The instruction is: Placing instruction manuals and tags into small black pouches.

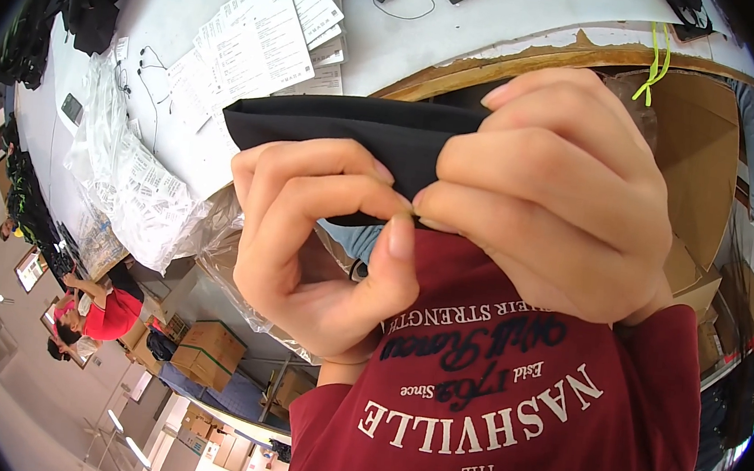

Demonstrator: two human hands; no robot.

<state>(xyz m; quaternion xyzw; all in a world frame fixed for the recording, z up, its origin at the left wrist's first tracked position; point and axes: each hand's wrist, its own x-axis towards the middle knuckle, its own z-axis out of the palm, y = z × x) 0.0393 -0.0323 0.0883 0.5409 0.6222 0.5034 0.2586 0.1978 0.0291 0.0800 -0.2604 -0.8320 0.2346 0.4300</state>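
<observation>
Black fabric strip [341, 132] is pinched by both hands, left hand [322, 239] and right hand [554, 189], fingers curled closed on it (held close to the camera).

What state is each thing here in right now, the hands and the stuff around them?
Left hand: shut, pinching the black cloth.
Right hand: shut, gripping the black cloth.
Black cloth: folded flat, held up between both hands.
Paper sheets: fanned out, overlapping on the table.
Clear plastic bags: heaped, crumpled.
Cardboard box: open.
</observation>
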